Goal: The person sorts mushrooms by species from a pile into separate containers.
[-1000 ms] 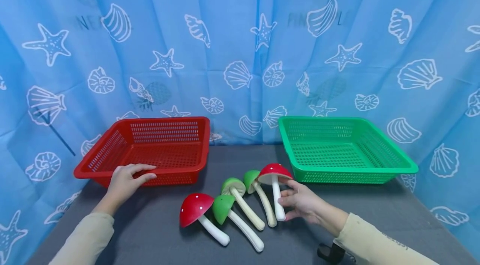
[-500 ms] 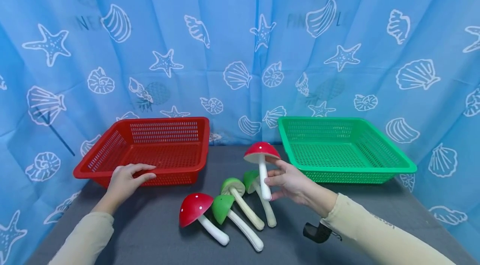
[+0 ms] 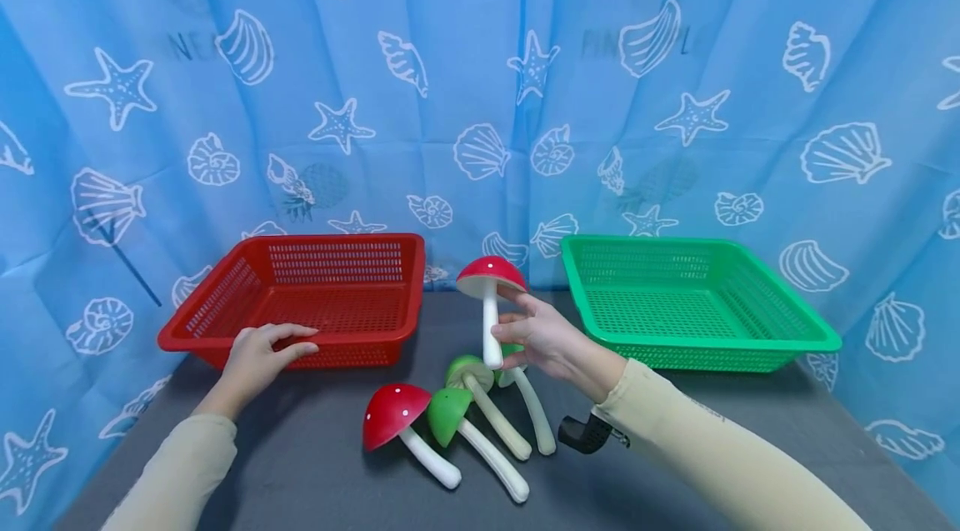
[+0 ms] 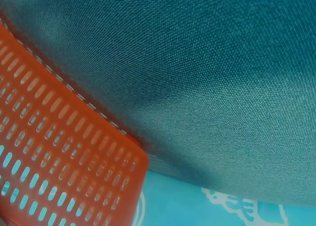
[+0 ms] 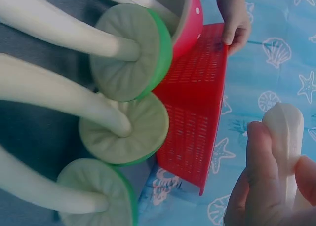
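Observation:
My right hand [image 3: 551, 339] pinches the white stem of a red-capped toy mushroom [image 3: 491, 318], upright above the table between the two baskets. In the right wrist view its pale stem end [image 5: 286, 127] shows between thumb and fingers; the cap is out of sight there. Below lie another red mushroom [image 3: 393, 414] and three green-capped ones, a front one [image 3: 450, 414], a middle one [image 3: 495, 418] and a back one [image 3: 536, 414], partly covered by my right hand. At the left, my left hand [image 3: 262, 360] holds the front rim of a red basket [image 3: 390, 331], thumb outside.
A green basket [image 3: 705, 352] stands at the back right, close beside my right forearm. Behind both baskets hangs a blue curtain [image 3: 480, 97] printed with shells and starfish. A dark grey cloth [image 3: 315, 464] covers the table. Under my right wrist shows a black wrist device [image 3: 588, 431].
My right hand has lifted the red mushroom off the table beside the green ones and carried it up and left. My left hand stays at the red basket's rim. The head view shifts slightly.

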Motion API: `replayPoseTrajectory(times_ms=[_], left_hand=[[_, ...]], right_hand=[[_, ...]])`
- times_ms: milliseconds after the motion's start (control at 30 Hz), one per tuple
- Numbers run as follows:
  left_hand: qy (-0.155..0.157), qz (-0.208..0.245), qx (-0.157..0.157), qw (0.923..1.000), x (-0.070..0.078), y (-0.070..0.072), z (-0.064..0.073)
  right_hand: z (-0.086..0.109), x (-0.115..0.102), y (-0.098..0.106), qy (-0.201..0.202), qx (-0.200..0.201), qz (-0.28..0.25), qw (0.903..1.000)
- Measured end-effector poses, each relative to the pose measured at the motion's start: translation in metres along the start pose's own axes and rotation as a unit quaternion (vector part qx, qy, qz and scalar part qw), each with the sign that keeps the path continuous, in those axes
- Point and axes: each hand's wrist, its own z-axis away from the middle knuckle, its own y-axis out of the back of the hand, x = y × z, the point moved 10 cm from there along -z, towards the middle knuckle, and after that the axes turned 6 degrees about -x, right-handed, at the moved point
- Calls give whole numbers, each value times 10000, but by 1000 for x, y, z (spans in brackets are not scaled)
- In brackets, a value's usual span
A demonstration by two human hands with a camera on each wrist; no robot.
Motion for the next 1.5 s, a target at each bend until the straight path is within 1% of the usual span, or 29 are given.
replayPoseTrajectory(times_ms=[233, 500, 633, 800, 1000, 1267, 1500], left_hand=[[-79, -110, 58, 9999, -2, 1, 4], [27, -37, -18, 10000, -2, 3, 2], [110, -13, -75, 9999, -4, 3, 1], [93, 32, -42, 9999, -4, 3, 0], [143, 69, -80, 9998, -5, -1, 1], [200, 138, -143, 9996, -4, 0, 0], [94, 151, -141, 9997, 1, 0, -1]], right_hand=[[-14, -4, -10, -43, -12, -69, 10000], [-36, -6, -21, -143, 153, -140, 9997], [-48, -11, -31, -147, 196, -217, 9995], [-62, -17, -43, -41, 202, -451, 9988], [-77, -18, -57, -57, 237, -631, 9977], [-94, -15, -70, -40, 389, -631, 9972], [-109, -11, -80, -21, 436, -483, 9979]])
